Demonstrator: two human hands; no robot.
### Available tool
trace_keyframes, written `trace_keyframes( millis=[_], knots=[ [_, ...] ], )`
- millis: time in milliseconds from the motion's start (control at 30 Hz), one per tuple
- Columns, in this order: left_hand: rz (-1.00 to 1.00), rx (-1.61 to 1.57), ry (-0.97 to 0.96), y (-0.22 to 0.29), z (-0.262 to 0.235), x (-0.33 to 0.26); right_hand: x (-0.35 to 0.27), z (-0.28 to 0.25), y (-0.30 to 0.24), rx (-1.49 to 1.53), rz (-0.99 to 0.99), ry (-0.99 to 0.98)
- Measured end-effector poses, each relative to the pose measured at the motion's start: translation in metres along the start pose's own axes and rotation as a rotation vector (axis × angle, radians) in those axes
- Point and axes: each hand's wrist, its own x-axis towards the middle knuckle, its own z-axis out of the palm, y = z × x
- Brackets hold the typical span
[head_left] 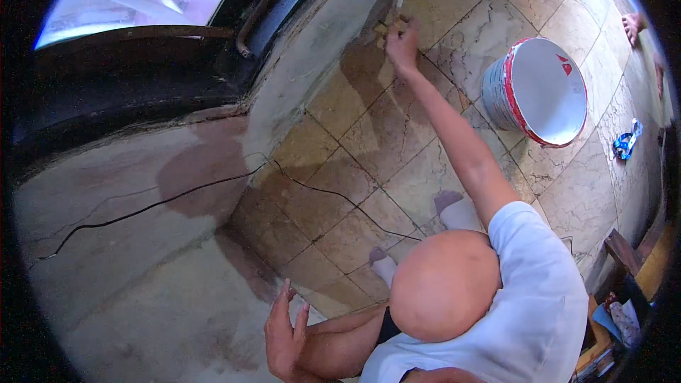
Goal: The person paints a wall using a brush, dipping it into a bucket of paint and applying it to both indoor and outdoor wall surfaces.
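My right hand (403,44) is stretched far forward, low by the foot of the wall. Its fingers are closed around a small brush-like tool (383,29) with a pale tan part; a whitish streak shows just beyond it, and its exact kind is hard to make out. Closer in, at the lower left, my left hand (285,333) is held up beside the pale wall (142,298). Its fingers are apart, and nothing is in it. My bent knee (445,285) partly covers my feet below.
On the tiled floor (418,159), right of my right arm, a white bucket (550,92) with a red-stained rim stands tilted in view. A black cable (333,193) crosses wall and floor. Farther right are a crumpled blue wrapper (626,143) and another person's foot (630,28).
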Motion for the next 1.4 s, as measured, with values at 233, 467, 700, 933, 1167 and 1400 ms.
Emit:
trace_keyframes(
  millis=[233, 467, 700, 933, 1167, 1400],
  knots=[
    [-0.013, -0.003, 0.016, -0.008, 0.001, -0.002, -0.125, 0.075, 0.02, -0.137, 0.323, -0.512],
    [0.002, -0.01, -0.003, -0.003, 0.001, 0.005, -0.208, 0.077, 0.091, 0.029, 0.01, -0.498],
    [-0.007, -0.005, -0.002, -0.004, 0.001, 0.003, -0.055, 0.072, 0.099, -0.147, -0.057, 0.146],
    [0.004, -0.006, 0.023, -0.011, 0.003, 0.001, -0.125, 0.117, 0.072, -0.259, 0.052, -0.126],
    [-0.002, -0.029, 0.005, -0.012, 0.002, 0.004, -0.255, 0.085, 0.043, -0.036, 0.245, -0.801],
    [-0.036, -0.029, 0.017, -0.01, -0.002, -0.003, -0.154, 0.076, 0.054, 0.02, 0.181, -0.165]
  ],
)
